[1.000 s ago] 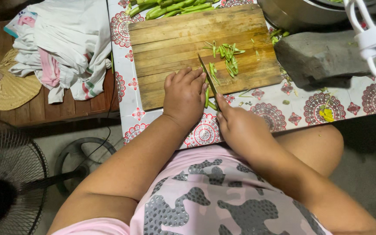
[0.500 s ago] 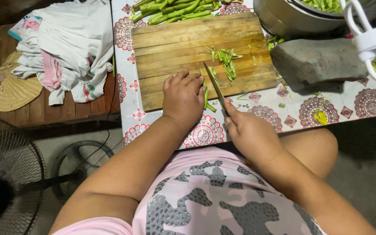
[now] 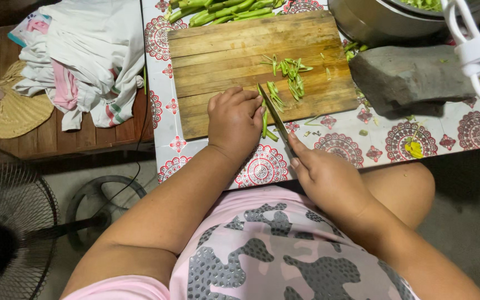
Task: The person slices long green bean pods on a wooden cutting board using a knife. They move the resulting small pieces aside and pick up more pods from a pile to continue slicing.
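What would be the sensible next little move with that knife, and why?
Probably another thin slice: draw the knife down through the green beans pinned under the left hand. The blade lies slantwise just beside those fingertips, uncut bean ends poke out toward the right hand, and cut slivers already lie on the wooden cutting board.

Green beans (image 3: 264, 123), brown wooden board (image 3: 223, 53), white cloth (image 3: 165, 83) with red medallions

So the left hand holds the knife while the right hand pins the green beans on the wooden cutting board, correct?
Not quite: the hands are swapped. In the head view the right hand holds the knife, while the left hand pins the green beans on the wooden cutting board.
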